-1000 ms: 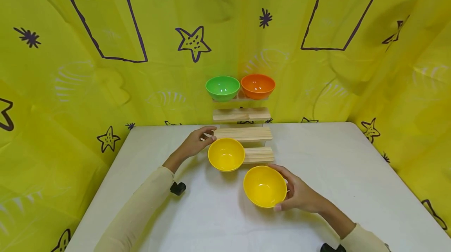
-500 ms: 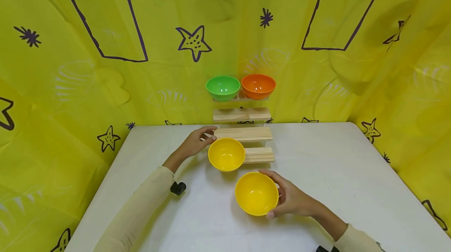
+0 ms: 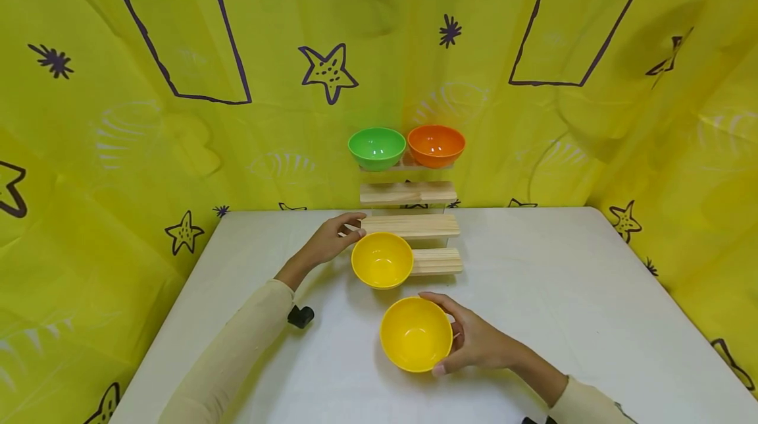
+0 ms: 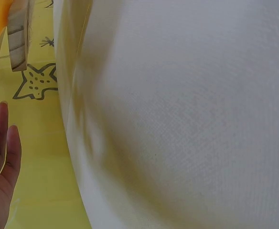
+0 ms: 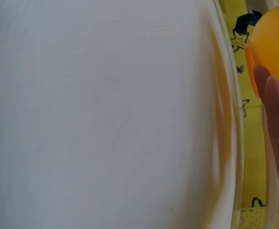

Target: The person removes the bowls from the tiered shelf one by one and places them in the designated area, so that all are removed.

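My right hand (image 3: 478, 338) grips a yellow bowl (image 3: 416, 335) by its right side, thumb at the near rim and fingers at the far side. In the right wrist view, the fingers (image 5: 275, 109) lie along the bowl's outer wall (image 5: 275, 45). My left hand (image 3: 328, 238) holds the left end of a plank on the wooden stepped rack (image 3: 411, 226), between thumb and fingers. Another yellow bowl (image 3: 382, 261) sits at the left of the lowest step, close below the left thumb. The left wrist view shows only part of the left hand (image 4: 1, 162), beside the rack's wood (image 4: 18, 43).
On the rack's top step stand a green bowl (image 3: 377, 149) and, to its right, an orange bowl (image 3: 437, 147). The white table (image 3: 562, 279) is enclosed by yellow patterned cloth (image 3: 284, 134) at the back and sides. A step with no bowl (image 3: 408, 192) lies below the top one.
My right hand has moved left and toward the near side with the yellow bowl. The left hand, the rack and the other bowls stay in place.
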`<action>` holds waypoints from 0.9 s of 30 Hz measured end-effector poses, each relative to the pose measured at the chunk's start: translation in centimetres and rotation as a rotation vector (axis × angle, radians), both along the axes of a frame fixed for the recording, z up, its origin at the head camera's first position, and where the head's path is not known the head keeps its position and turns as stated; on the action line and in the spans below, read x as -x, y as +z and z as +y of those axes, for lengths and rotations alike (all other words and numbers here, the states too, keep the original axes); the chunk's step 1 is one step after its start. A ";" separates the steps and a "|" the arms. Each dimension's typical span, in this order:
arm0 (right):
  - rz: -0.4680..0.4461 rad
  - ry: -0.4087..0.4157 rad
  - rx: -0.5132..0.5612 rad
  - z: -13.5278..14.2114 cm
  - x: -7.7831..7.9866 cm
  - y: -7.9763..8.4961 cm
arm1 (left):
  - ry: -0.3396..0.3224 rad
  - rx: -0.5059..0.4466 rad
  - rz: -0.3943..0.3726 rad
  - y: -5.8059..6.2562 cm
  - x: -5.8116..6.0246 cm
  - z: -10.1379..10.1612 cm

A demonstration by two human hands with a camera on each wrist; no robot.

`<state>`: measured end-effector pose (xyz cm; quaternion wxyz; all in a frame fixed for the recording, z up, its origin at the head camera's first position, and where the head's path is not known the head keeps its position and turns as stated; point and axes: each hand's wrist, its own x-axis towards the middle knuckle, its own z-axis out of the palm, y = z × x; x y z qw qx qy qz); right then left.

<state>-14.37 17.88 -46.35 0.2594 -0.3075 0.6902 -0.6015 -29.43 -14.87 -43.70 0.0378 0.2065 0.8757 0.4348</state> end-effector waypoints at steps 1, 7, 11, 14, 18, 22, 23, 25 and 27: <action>-0.005 0.004 -0.002 -0.2 0.0 0.0 | 0.000 0.001 0.000 0.0 0.0 0.0; -0.029 0.000 -0.038 -1.3 -0.3 0.1 | -0.004 0.001 -0.001 0.1 0.0 0.1; -0.037 -0.007 -0.072 -1.9 -0.4 0.2 | -0.009 -0.004 0.009 0.1 0.0 0.1; -0.046 -0.008 -0.082 -2.3 -0.5 0.2 | -0.009 -0.008 0.008 0.0 0.1 0.2; -0.060 -0.010 -0.084 -2.9 -0.5 0.1 | -0.014 -0.009 0.010 0.0 0.0 0.1; -0.067 -0.006 -0.083 -3.5 -0.6 0.1 | -0.012 -0.004 0.010 0.0 0.0 0.0; -0.067 -0.006 -0.083 -3.7 -0.6 0.1 | -0.011 -0.003 0.008 0.0 0.0 0.0; -0.066 -0.006 -0.083 -4.1 -0.7 0.1 | -0.008 -0.001 0.002 0.0 -0.1 -0.1; -0.072 -0.003 -0.077 -4.4 -0.8 0.1 | -0.006 0.000 -0.002 0.0 -0.1 -0.1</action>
